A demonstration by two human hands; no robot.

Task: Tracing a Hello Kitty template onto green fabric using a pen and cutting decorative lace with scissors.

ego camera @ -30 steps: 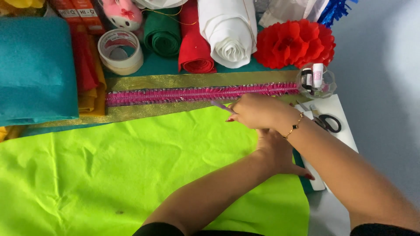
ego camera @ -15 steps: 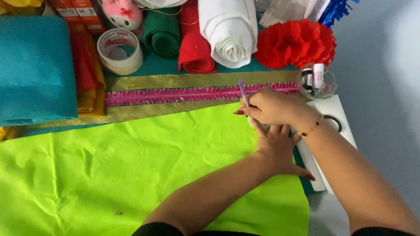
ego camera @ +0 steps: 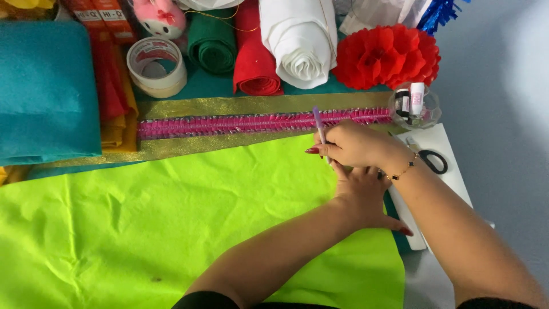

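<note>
Head view: the right hand (ego camera: 353, 146) pinches a pale purple pen (ego camera: 319, 125) between thumb and fingers. A second ago the pen lay low and nearly flat across the near gold edge; half a second ago it had tipped up; now it stands more upright, its top over the pink trim (ego camera: 257, 123), and the hand has slid right along the top edge of the green sheet (ego camera: 171, 223). The pen's tip is hidden behind the fingers. I judge that a line is being marked along that edge and the stroke is nearing the sheet's right corner.

The left hand (ego camera: 363, 197) has hardly moved: it lies flat, fingers spread, pressing the green sheet down just below the right hand, holding nothing.

Counted: one green sheet, one gold band (ego camera: 229, 106) carrying one pink trim, one pen. Behind them, three felt rolls: green (ego camera: 211, 43), red (ego camera: 254, 57), white (ego camera: 300, 46). One tape roll (ego camera: 156, 66), one red paper flower (ego camera: 386, 57), one clear dish (ego camera: 414, 106), one pair of scissors (ego camera: 430, 160) on a white board, one teal fabric (ego camera: 46, 91) folded at left.
</note>
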